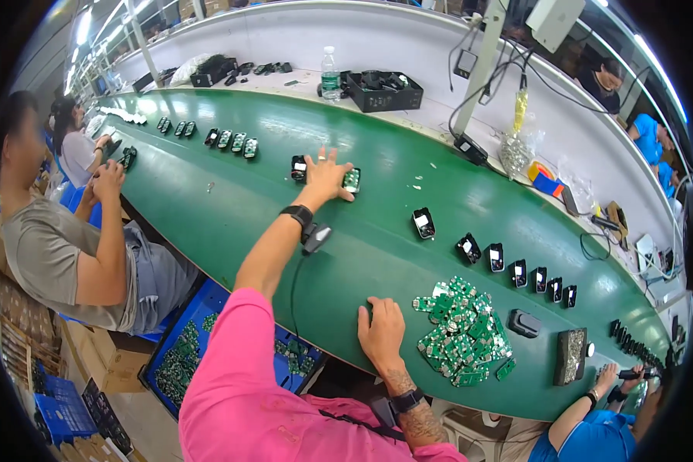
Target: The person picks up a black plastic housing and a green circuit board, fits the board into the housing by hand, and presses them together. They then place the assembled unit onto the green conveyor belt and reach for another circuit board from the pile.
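My left hand (327, 179) reaches out over the green bench with its fingers spread. Its thumb side is at a black housing with a green circuit board (352, 180) in it, and its other side is beside a second black housing (299, 169). Whether it presses on either one cannot be made out. My right hand (382, 331) rests near the bench's front edge, fingers loosely extended, with nothing visible in it. Just right of that hand lies a loose pile of green circuit boards (463, 331).
More black housings (497, 257) form a row at right; others with boards (239, 142) stand farther left. A dark oblong device (524, 323) and a block (570, 357) lie beyond the pile. Co-workers sit left (61, 254) and right (593, 435). A bottle (329, 75) stands behind.
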Tool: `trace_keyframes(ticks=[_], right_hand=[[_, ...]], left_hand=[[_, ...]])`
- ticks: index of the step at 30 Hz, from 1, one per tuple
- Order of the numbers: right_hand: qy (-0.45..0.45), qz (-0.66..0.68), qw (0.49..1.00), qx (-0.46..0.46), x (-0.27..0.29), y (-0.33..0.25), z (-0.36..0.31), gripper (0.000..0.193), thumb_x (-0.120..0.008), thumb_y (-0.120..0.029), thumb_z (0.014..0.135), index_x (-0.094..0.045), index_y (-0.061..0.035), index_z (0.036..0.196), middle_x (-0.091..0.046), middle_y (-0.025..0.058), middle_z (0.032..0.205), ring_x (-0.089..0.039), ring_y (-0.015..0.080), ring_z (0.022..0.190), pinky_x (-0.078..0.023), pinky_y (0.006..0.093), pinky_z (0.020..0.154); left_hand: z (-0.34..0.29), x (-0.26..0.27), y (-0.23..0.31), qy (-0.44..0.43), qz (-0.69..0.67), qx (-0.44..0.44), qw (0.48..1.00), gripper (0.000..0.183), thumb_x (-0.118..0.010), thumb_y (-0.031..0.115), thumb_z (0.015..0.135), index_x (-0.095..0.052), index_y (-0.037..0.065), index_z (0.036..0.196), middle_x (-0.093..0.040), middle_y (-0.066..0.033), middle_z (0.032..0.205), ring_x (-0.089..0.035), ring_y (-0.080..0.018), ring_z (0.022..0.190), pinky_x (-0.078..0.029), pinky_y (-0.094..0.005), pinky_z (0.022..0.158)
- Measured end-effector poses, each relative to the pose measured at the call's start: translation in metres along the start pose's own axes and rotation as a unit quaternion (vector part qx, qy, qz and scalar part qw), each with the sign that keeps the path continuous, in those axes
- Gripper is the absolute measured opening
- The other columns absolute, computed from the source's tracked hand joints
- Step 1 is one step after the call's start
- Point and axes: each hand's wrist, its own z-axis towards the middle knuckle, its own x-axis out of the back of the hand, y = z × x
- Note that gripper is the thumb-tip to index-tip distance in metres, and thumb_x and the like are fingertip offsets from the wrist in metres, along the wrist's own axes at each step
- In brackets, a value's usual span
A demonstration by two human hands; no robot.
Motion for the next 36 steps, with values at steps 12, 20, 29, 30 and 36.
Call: trace_keyframes(ticks=[12,20,29,30,36], right_hand=[[0.014,0.050,0.999,-0.004,0.006,-0.001,0.005,0.022,-0.070,-0.012,0.084,-0.063,-0.0012,0.101,-0.060,0.0141,0.092,-0.059,0.0343,0.087,-0.049,0.0434,0.077],[0.042,-0.119,0.985,-0.116,0.119,0.046,-0.006,0.031,-0.076,-0.010,0.078,-0.066,-0.0041,0.107,-0.058,0.0149,0.102,-0.056,0.0339,0.100,-0.046,0.0450,0.088],[-0.080,-0.199,0.974,-0.075,0.124,0.082,0.026,0.037,-0.078,-0.007,0.073,-0.068,-0.0047,0.109,-0.057,0.0133,0.108,-0.054,0.0335,0.105,-0.044,0.0443,0.089],[-0.095,-0.180,0.974,-0.097,0.124,0.086,0.026,0.037,-0.078,-0.009,0.075,-0.068,-0.0037,0.110,-0.057,0.0142,0.109,-0.053,0.0341,0.104,-0.044,0.0449,0.090],[-0.100,-0.166,0.979,-0.067,0.123,0.080,0.029,0.036,-0.078,-0.010,0.078,-0.068,-0.0031,0.112,-0.056,0.0151,0.113,-0.053,0.0350,0.104,-0.045,0.0439,0.092]], left_hand=[[-0.016,0.005,-0.054,0.099,0.101,-0.011,0.990,0.064,-0.081,0.041,0.062,-0.068,0.024,0.122,-0.055,-0.0053,0.141,-0.039,-0.0317,0.140,-0.013,-0.0721,0.110],[-0.198,0.026,0.044,0.042,-0.103,-0.200,0.973,0.075,-0.080,0.038,0.066,-0.056,0.011,0.132,-0.063,-0.0106,0.119,-0.054,-0.0304,0.122,-0.017,-0.0642,0.113],[-0.278,-0.010,0.089,0.075,-0.234,-0.164,0.956,0.097,-0.085,0.043,0.068,-0.043,0.011,0.149,-0.053,-0.0088,0.135,-0.048,-0.0290,0.128,-0.020,-0.0567,0.115],[-0.284,-0.013,0.087,0.076,-0.304,-0.111,0.943,0.097,-0.085,0.042,0.068,-0.042,0.011,0.149,-0.053,-0.0104,0.135,-0.047,-0.0303,0.128,-0.023,-0.0536,0.114],[-0.310,-0.034,0.094,0.163,-0.459,0.041,0.872,0.036,-0.077,0.029,0.083,-0.073,0.004,0.109,-0.064,-0.0049,0.080,-0.062,-0.0238,0.080,-0.040,-0.0390,0.082]])
